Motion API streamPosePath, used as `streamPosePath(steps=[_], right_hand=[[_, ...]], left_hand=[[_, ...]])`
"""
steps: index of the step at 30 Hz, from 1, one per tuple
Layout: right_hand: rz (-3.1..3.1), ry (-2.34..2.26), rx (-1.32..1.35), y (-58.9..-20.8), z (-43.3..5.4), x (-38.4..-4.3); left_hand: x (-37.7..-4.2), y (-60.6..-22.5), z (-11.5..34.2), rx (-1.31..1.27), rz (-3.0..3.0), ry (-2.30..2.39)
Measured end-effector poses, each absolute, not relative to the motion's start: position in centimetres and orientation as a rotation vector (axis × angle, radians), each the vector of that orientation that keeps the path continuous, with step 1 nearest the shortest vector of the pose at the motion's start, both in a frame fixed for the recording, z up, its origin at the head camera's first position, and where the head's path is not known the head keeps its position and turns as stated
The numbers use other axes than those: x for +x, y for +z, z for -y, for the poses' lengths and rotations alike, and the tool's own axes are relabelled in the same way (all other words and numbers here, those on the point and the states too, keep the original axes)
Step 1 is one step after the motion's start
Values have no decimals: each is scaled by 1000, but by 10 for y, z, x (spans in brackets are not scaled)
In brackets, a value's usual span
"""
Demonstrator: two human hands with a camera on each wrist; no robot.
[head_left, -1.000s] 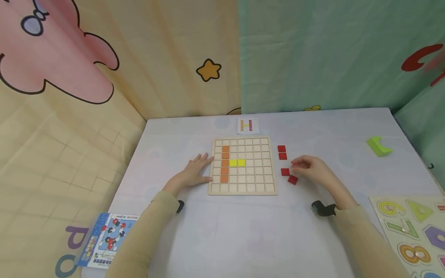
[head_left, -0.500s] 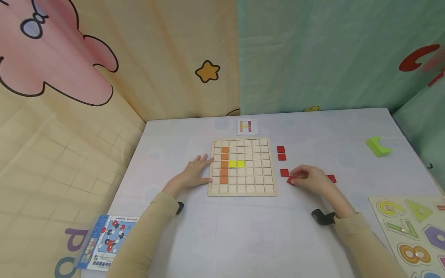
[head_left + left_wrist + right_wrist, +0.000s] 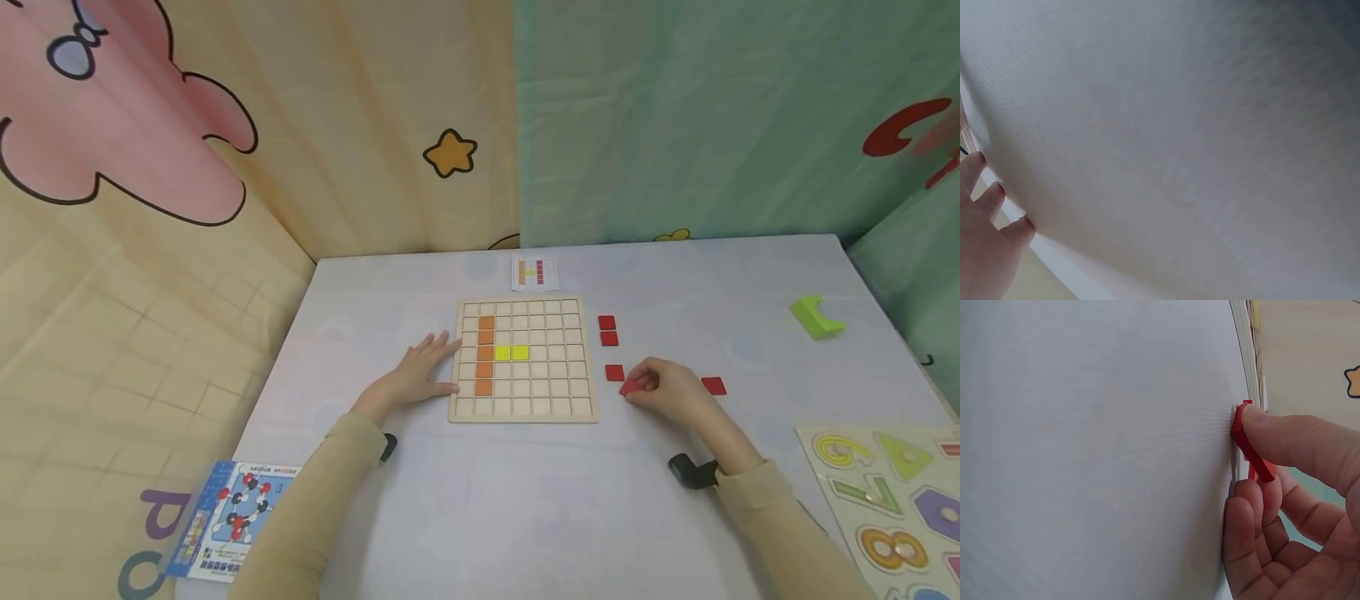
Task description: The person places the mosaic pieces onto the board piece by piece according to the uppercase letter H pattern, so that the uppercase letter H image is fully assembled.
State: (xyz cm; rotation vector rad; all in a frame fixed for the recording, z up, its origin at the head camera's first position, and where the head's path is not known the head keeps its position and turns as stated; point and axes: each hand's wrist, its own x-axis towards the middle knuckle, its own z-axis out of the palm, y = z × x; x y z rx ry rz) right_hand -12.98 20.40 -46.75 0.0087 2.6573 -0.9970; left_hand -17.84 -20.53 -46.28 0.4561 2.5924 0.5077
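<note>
My left hand [image 3: 408, 375] lies with spread fingers at the left edge of a wooden grid board [image 3: 540, 415], fingertips and thumb right at its rim. On the board, several orange tiles [image 3: 485, 352] form a column, with two yellow tiles [image 3: 512, 352] side by side to the right of it. Beyond the board's right side, my right hand [image 3: 671, 392] pinches a red square tile [image 3: 1250, 450] between thumb and fingers, tilted with one edge low by the tabletop. Loose red tiles [image 3: 614, 372] lie between board and hand, and another red tile [image 3: 714, 386] is right of the hand.
A small pattern card [image 3: 534, 272] lies behind the board. At the right are a green curved block [image 3: 817, 317] and a puzzle board with numbers and shapes [image 3: 855, 521]. A blue-and-white box [image 3: 236, 517] sits at front left, partly behind the left sleeve.
My right hand has come down toward the front and taken the nearest red tile, lifting one side. A red tile has come into view right of that hand. My left hand stays put.
</note>
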Motion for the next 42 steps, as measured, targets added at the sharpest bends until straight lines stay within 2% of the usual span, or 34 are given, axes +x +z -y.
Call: streamPosePath(steps=[9,15,26,35,42], right_hand=[[-2614,-1058,-52,-467,-212,-130],[-2555,-1159,-92,-454,-206,-146],[-2487,-1389,-68,-431,-146,-200],[-2593,-1315,-77,-442,-110,-233],[-2627,-1254,-104,-450,-94,-242]], left_hand=[[-179,-460,205,459,-2582,508],[-179,-460,205,454,-2581,513],[-180,-464,207,479,-2580,509],[-180,-464,207,474,-2583,518],[-177,-461,206,469,-2581,520]])
